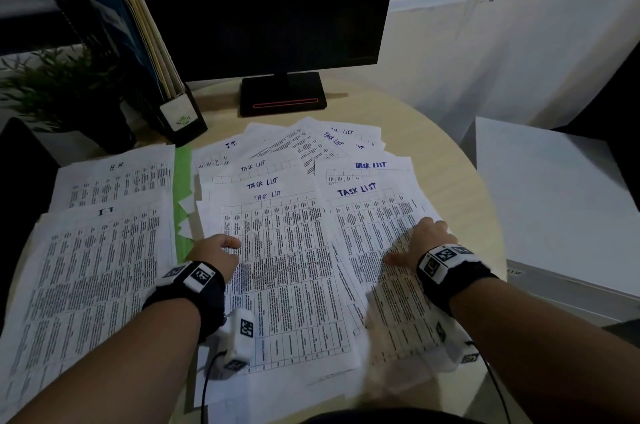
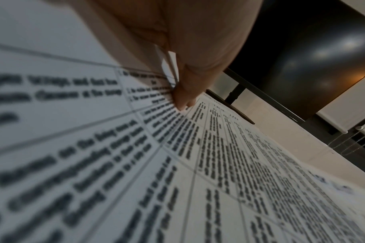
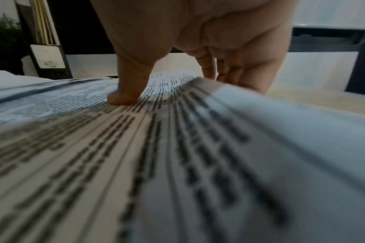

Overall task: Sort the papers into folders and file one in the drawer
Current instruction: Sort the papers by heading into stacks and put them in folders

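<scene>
A person's left hand [image 1: 215, 252] pinches the left edge of a central task-list sheet [image 1: 287, 271] while the right hand [image 1: 420, 243] curls its fingers [image 3: 250, 77] under the far edge of another sheet [image 1: 377, 229], thumb pressing on top, amid papers fanned across the round table [image 1: 460, 181].

"TASK LIST", "IT", "HR" atop papers [image 1: 284, 250]
</scene>
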Tool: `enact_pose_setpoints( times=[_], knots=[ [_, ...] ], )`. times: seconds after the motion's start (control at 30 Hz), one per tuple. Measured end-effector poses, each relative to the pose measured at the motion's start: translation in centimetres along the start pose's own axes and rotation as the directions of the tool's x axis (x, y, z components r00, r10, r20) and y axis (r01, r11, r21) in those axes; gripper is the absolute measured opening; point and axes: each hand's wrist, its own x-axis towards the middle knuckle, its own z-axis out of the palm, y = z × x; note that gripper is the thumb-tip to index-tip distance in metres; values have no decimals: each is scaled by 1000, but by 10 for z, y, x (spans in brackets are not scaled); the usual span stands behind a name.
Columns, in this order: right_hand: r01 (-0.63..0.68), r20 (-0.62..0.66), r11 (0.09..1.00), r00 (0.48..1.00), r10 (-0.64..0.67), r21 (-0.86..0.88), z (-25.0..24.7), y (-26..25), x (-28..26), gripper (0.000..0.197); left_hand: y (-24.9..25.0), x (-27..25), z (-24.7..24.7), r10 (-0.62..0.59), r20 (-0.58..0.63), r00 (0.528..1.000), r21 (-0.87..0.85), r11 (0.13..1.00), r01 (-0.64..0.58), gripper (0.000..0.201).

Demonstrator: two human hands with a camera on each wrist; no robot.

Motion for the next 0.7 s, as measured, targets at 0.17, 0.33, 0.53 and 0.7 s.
enact_pose_setpoints(
  times=[0.17,0.33,0.53,0.7],
  knots=[
    [-6,82,988,997,-7,153,-3,8,2,87,0,0,-1,6,24,1000,19,1000,-7,25],
    [168,18,986,986,-168,21,-6,2,-12,43,0,1,-2,15,33,999,24,1000,-16,24],
    [410,-85,912,909,-409,2,-1,-32,-49,28,-2,2,-1,21,27,999,11,1000,-22,23],
    [401,-30,906,916,-401,138,4,-37,-46,11,-3,2,-1,37,0,999,-6,999,-37,22]
  ],
)
